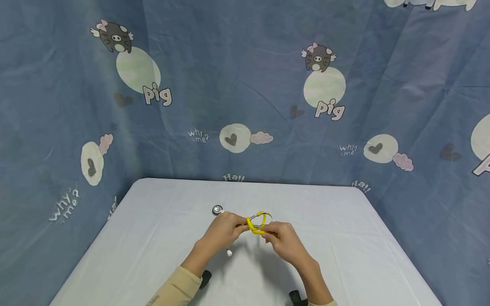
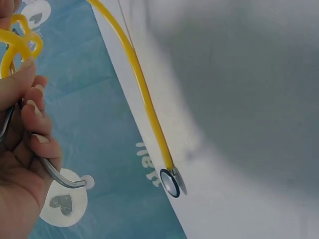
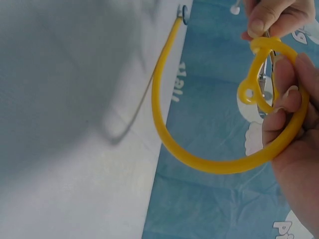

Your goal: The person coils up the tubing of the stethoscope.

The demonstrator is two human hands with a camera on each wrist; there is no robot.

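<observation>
A stethoscope with yellow tubing and metal ear tubes is held between both hands above the table. My left hand grips the metal ear tubes in its curled fingers, and a white ear tip sticks out past them. My right hand pinches the yellow tubing, which is looped around the metal part next to the left fingertips. From the right hand the tubing curves away to the round chest piece, seen beyond the left hand in the head view. Fingers hide part of the loop.
A white-covered table lies under the hands, with their shadows on it. Behind its far edge hangs a blue printed curtain. Black devices sit at the left wrist and the right wrist.
</observation>
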